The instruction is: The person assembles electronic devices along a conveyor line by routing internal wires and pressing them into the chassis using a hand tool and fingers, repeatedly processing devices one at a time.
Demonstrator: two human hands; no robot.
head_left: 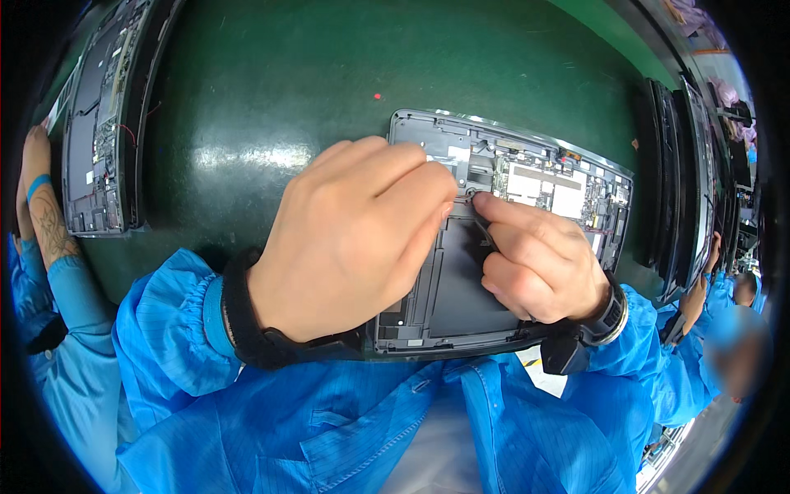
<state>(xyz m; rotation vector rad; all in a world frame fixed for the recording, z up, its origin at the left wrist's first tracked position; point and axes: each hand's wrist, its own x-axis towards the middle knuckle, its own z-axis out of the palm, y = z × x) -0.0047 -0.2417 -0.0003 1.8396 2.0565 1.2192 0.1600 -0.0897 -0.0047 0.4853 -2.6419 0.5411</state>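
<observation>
An opened laptop chassis (436,317) lies in front of me with its circuit boards and a large dark battery panel exposed. My left hand (354,222) is over its left part, thumb and fingers pinched together; whatever is between the tips is hidden. Close by, my right hand (539,255) has its index fingertip down on the chassis near a small round part (471,193), the other fingers curled. A thin dark strip, maybe a cable (485,234), runs from that part toward the curled fingers. I cannot tell what they grip.
The chassis rests on a green worktop (271,82). Another opened laptop chassis (95,123) stands on a dark stack at left, beside a co-worker's arm (45,198). More dark laptop parts (671,181) are stacked at right, with another person in blue (699,362) beyond.
</observation>
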